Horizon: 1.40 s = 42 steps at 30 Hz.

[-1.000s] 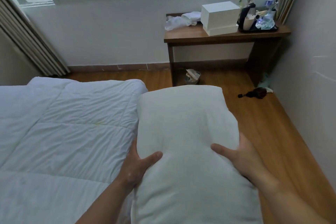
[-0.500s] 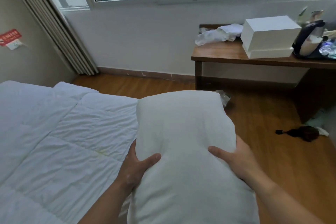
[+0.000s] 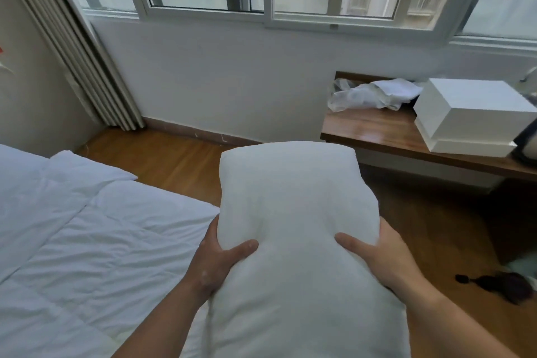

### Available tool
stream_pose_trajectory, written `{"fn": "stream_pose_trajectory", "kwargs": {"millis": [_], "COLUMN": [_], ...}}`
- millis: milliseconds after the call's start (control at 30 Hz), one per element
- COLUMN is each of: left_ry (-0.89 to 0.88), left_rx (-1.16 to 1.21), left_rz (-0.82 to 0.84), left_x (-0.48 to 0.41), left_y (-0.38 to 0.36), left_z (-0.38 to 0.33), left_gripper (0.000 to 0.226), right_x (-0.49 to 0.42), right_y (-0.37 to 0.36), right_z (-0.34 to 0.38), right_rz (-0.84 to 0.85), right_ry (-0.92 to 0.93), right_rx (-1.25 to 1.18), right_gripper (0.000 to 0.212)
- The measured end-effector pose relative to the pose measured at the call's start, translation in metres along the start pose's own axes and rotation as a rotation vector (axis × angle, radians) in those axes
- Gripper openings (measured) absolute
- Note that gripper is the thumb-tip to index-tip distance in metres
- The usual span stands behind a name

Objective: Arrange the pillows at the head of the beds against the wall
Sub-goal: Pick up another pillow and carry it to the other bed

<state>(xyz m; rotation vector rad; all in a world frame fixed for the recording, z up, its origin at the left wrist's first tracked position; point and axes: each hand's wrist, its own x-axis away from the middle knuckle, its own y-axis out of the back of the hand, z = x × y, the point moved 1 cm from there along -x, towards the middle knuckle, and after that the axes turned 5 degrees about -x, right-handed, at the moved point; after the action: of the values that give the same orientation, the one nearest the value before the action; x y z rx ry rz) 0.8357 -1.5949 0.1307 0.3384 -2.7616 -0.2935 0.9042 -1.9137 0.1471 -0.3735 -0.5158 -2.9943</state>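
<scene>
A white pillow [image 3: 293, 212] is held lengthwise in front of me, above the bed's right edge and the wooden floor. My left hand [image 3: 216, 259] grips its left side with the thumb pressed on top. My right hand [image 3: 377, 259] grips its right side the same way. The bed [image 3: 87, 241] with a white quilted duvet fills the lower left. The head of the bed is out of view.
A wooden side table [image 3: 377, 132] stands against the window wall at right, carrying a white box [image 3: 470, 113] and crumpled plastic bags [image 3: 369, 94]. A dark object [image 3: 502, 285] lies on the floor at right. Pleated curtains [image 3: 75, 46] hang at left.
The view has swung left and upward: the table and box slid to the right, more window and curtain appear. Both hands keep the same grip on the pillow.
</scene>
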Motion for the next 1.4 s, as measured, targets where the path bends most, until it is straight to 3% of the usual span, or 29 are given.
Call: {"fn": "stream_pose_trajectory", "kwargs": {"millis": [200, 367, 800, 933, 1200, 1300, 1400], "left_ry": [0.054, 0.090, 0.186, 0.215, 0.264, 0.253, 0.270], "left_rx": [0.044, 0.053, 0.084, 0.045, 0.082, 0.111, 0.142], "left_rz": [-0.038, -0.084, -0.322, -0.391, -0.513, -0.559, -0.588], "left_x": [-0.089, -0.165, -0.384, -0.434, -0.521, -0.555, -0.584], "left_y": [0.025, 0.036, 0.033, 0.044, 0.109, 0.158, 0.216], "left_z": [-0.017, -0.030, -0.109, -0.134, -0.140, -0.140, -0.140], "left_gripper": [0.121, 0.108, 0.121, 0.124, 0.136, 0.153, 0.148], "right_x": [-0.093, -0.185, -0.486, -0.551, -0.655, -0.688, -0.714], "right_y": [-0.035, -0.059, -0.093, -0.117, -0.217, -0.275, -0.337], "right_z": [0.041, 0.062, 0.167, 0.187, 0.243, 0.273, 0.305], "right_rz": [0.006, 0.063, 0.327, 0.388, 0.541, 0.566, 0.592], "right_ry": [0.010, -0.005, 0.069, 0.056, 0.098, 0.140, 0.167], "right_rx": [0.035, 0.101, 0.211, 0.180, 0.187, 0.192, 0.209], "right_gripper": [0.070, 0.086, 0.079, 0.086, 0.069, 0.066, 0.067]}}
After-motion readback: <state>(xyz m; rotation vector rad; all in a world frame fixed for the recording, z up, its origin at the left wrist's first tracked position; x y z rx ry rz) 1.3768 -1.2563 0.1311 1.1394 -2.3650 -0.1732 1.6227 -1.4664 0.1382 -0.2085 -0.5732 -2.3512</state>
